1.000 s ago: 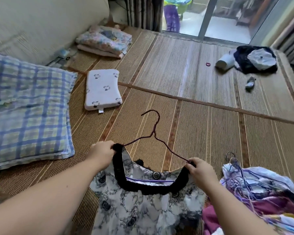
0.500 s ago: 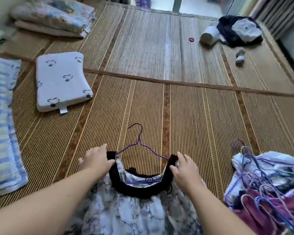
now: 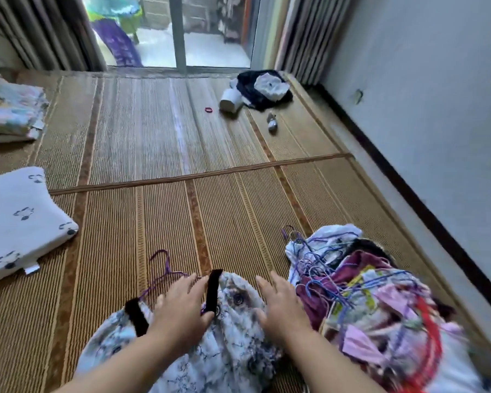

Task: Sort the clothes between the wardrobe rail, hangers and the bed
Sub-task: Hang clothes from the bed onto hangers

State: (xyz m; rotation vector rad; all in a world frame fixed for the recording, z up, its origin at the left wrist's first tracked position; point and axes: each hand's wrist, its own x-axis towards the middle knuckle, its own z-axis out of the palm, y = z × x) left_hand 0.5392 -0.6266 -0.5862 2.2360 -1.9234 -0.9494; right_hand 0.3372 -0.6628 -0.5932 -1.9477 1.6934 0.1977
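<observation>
Left fingers (image 3: 188,282) straight, a little spread, laid flat on the dress (image 3: 233,350), gripping nothing; right fingers (image 3: 267,283) the same, wide and flat on the cloth.
Left hand (image 3: 182,310) lies between two strips of the black trim (image 3: 212,290); right hand (image 3: 281,307) lies just right of it, at the dress's edge.
Dress is white with a dark print and lies bunched on the bed mat (image 3: 153,211), nearest the camera.
Purple hanger (image 3: 165,263): hook flat on the mat just past the left fingertips, the rest goes under hand and cloth.
Pile of clothes (image 3: 380,307) tangled with wire hangers, just beside the right hand.
White pillow (image 3: 20,222) well off to the left; folded blanket (image 3: 9,112) beyond it.
Dark clothes (image 3: 264,87) lie at the far end, near the glass door (image 3: 210,29).
</observation>
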